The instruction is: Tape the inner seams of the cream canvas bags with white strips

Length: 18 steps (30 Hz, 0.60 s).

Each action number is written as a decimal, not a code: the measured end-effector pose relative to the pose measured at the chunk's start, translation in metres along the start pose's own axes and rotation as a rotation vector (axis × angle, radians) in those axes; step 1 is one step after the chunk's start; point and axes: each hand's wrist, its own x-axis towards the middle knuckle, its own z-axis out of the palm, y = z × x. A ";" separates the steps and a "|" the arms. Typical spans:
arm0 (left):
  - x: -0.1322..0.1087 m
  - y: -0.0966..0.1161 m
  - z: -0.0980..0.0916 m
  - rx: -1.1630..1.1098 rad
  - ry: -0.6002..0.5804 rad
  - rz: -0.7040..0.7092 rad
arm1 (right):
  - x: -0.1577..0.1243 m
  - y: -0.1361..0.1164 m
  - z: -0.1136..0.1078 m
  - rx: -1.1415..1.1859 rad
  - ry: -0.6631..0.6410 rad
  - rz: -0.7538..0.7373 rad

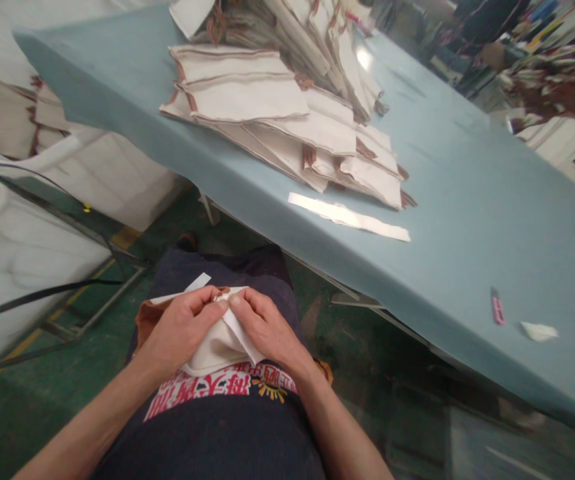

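Over my lap lies a cream cloth piece (206, 353) with a brown part at its left side. My left hand (190, 320) pinches its upper edge, thumb and fingers pressed together. Right beside it my right hand (257, 320) is closed on the same edge, the two thumbs almost touching. A white strip (240, 333) hangs down from between the hands, and a white end (199, 281) sticks out above the left one. What exactly sits between the fingertips is too small to make out.
A blue-covered table (447, 220) stands ahead, bearing stacked cream cloth pieces (252, 97) with brown trim. Near its edge lie white strips (350, 217), a pink cutter (497, 308) and a white scrap (539, 331). White bins (22, 260) and black cables (42, 292) are at left.
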 end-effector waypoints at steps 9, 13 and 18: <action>-0.020 0.012 -0.014 0.139 -0.082 0.244 | -0.023 -0.027 -0.004 0.098 -0.019 -0.051; -0.028 0.013 -0.022 0.239 -0.109 0.326 | -0.034 -0.035 -0.005 0.063 0.002 -0.078; -0.032 0.008 -0.029 0.233 -0.150 0.256 | -0.040 -0.036 -0.006 0.023 0.023 -0.083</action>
